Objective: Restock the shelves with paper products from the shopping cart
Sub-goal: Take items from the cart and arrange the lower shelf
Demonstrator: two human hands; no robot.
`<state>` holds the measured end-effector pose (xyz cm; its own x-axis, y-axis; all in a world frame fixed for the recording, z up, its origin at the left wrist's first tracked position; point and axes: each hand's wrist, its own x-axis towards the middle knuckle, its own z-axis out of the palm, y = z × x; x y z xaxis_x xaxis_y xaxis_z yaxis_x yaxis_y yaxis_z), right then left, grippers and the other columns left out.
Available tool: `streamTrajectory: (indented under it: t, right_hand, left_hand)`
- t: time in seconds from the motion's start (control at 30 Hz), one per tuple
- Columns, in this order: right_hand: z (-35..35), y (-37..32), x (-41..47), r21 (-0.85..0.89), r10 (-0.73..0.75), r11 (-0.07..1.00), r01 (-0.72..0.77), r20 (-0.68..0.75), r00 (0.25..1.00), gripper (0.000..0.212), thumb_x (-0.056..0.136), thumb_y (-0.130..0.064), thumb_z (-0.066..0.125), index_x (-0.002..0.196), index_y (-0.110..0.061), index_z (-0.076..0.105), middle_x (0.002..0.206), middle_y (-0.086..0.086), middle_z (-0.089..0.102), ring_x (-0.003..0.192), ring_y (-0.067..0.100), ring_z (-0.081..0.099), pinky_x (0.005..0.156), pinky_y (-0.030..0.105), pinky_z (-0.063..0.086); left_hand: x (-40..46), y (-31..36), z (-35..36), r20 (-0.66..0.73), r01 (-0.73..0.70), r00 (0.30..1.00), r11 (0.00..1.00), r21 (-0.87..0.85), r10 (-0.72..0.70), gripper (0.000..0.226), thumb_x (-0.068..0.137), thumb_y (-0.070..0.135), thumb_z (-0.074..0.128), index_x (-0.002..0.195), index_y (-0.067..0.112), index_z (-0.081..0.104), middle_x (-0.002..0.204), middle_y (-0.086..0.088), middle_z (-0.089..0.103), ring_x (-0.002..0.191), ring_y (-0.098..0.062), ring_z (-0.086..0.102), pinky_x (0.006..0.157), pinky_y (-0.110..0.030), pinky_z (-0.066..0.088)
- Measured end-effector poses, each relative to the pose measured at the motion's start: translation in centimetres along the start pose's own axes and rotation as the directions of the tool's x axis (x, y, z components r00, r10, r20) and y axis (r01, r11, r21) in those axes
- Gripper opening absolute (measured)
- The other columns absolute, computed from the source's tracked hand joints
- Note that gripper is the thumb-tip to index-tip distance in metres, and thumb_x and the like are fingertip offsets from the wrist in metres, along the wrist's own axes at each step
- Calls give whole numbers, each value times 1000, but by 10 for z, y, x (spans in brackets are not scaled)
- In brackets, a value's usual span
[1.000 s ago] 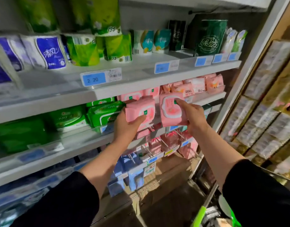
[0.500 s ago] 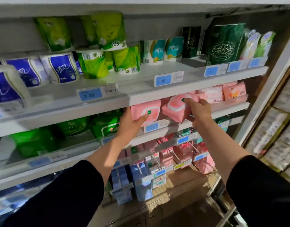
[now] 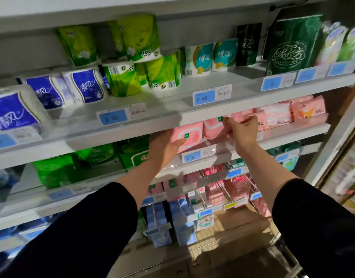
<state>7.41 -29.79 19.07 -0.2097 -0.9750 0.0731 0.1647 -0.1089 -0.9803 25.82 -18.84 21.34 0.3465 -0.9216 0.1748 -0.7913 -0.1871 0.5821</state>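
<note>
On the shelf (image 3: 272, 140), pink packs (image 3: 189, 136) meet each hand's grip.

Head camera looks forward, slightly down, close to shelves (image 3: 202, 114).
</note>
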Motion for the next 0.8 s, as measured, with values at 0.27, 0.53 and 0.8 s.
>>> streamTrajectory:
  t: [0.27,0.53,0.8]
  right_hand:
    - [-13,-6,19,-342,-25,923,178,407,913,68,64,-10,85,121,-11,48,112,7,65,100,23,63,85,37,54]
    - [-2,-20,22,-502,71,810,303,597,799,15,79,-15,75,89,-13,64,56,-11,56,52,7,51,59,26,41]
    - [-7,4,28,-331,-68,909,253,480,875,33,76,-11,79,103,-6,61,94,15,70,83,31,70,73,52,59]
  left_hand:
    - [15,-9,4,237,-122,968,980,159,82,68,91,29,65,148,21,28,136,-6,53,113,-24,55,86,-26,42]
    - [20,-20,14,98,-214,976,927,309,193,60,95,45,53,148,23,34,127,-8,59,108,-26,57,90,-30,42]
    - [26,-33,26,-152,-262,919,851,455,364,52,88,24,68,137,24,52,130,-4,60,124,-29,51,105,-41,35]
